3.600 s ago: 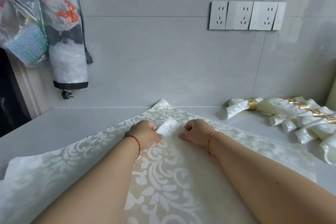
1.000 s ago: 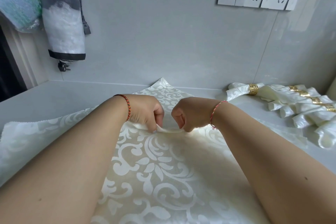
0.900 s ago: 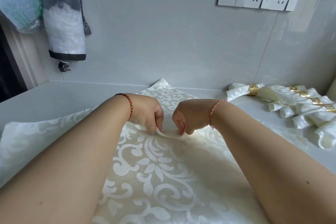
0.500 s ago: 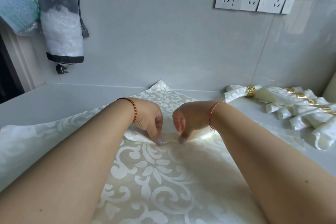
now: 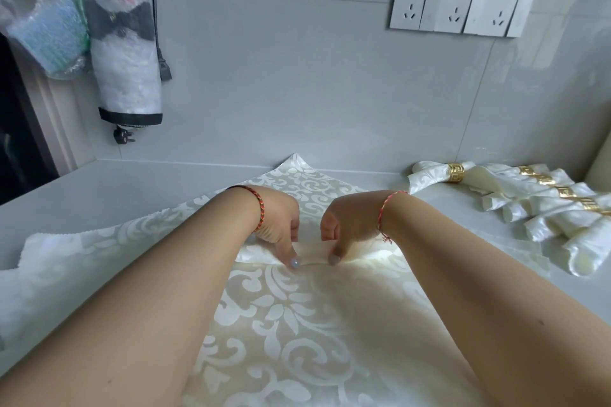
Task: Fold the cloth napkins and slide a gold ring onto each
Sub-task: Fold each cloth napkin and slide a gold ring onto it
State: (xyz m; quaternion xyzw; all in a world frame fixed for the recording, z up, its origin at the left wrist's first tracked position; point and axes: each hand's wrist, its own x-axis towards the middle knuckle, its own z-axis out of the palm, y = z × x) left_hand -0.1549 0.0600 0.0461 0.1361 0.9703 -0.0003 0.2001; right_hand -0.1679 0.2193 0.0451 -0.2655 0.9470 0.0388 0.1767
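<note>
desk [image 5: 109,188]: pale grey surface meeting a grey tiled wall at 12 o'clock.

napkin [image 5: 281,324]: large cream cloth with a white scroll pattern, spread flat on the desk like a diamond, one corner pointing to 12 o'clock against the wall, another reaching toward 9 o'clock. a narrow fold [image 5: 312,253] runs across its middle, raised slightly from the cloth beneath.

left hand [image 5: 279,225]: resting on the napkin at centre, fingers curled, one grey-painted fingertip [image 5: 294,263] pressed down on the fold's near edge. a red braided cord sits on the wrist.

right hand [image 5: 347,225]: just beside the left at its 3 o'clock, a small gap between them, fingers curled, fingertip [image 5: 333,259] pressing the same fold. whether either hand pinches the cloth or only pins it down cannot be told. a thin red cord sits on the wrist.

finished napkins [image 5: 535,208]: a row of rolled cream napkins lying on the desk at 2 o'clock, well apart from the hands, each wearing a gold ring [image 5: 455,172] with a key pattern.

wall sockets [image 5: 459,5]: white row on the wall at 1 o'clock.

hanging bags [image 5: 122,43]: clear plastic bundles on the wall at 10 o'clock, with a black plug [image 5: 123,135] dangling below.
</note>
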